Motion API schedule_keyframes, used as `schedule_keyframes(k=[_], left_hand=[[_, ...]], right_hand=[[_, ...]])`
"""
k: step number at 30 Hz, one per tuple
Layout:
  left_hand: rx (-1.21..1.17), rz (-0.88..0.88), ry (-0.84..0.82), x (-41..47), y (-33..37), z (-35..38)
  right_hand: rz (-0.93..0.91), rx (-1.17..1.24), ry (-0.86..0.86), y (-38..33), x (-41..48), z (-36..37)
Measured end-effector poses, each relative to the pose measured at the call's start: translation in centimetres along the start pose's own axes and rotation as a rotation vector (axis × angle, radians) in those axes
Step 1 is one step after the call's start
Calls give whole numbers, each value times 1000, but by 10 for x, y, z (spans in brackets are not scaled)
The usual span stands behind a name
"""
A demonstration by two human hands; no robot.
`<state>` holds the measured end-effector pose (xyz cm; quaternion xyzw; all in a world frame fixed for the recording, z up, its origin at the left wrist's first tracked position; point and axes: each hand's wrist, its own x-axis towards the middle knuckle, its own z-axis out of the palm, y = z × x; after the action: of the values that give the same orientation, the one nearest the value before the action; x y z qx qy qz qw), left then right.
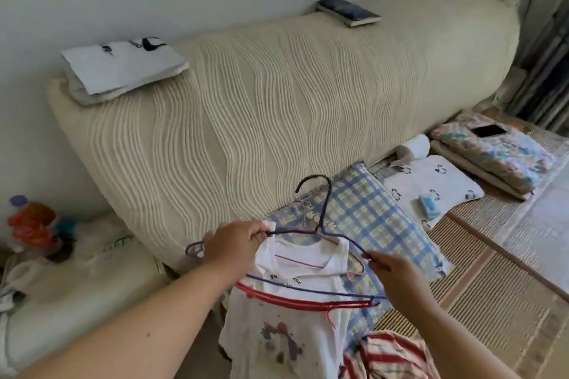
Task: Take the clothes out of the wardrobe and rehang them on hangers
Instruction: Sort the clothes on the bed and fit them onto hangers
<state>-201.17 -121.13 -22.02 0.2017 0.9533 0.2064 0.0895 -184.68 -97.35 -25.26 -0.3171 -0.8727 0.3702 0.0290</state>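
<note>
Above the bed (468, 292), a white shirt (308, 253) is only partly fitted onto a purple hanger (323, 212) pinched at either end by the left hand (235, 244) and right hand (397, 275), while a striped garment (388, 357) is left unhung.

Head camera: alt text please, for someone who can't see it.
The left hand and right hand hold a dark wire hanger near its ends, a small white shirt on it, above a checked pillow. A red hanger lies across a stained white garment below.
</note>
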Motion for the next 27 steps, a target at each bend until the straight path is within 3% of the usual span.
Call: schedule_keyframes(k=[6, 14, 17, 21, 27], left_hand=[[-62, -199, -229, 90, -27, 92], [159, -237, -168, 178, -40, 161], [153, -244, -109, 180, -44, 172], [57, -185, -197, 155, -53, 184], [223, -75, -276, 88, -22, 149]], right_hand=[[130, -72, -141, 45, 94, 68], [152, -164, -220, 82, 192, 131], [147, -207, -280, 89, 200, 146], [81, -224, -322, 83, 187, 148], [-11, -262, -269, 63, 119, 119]])
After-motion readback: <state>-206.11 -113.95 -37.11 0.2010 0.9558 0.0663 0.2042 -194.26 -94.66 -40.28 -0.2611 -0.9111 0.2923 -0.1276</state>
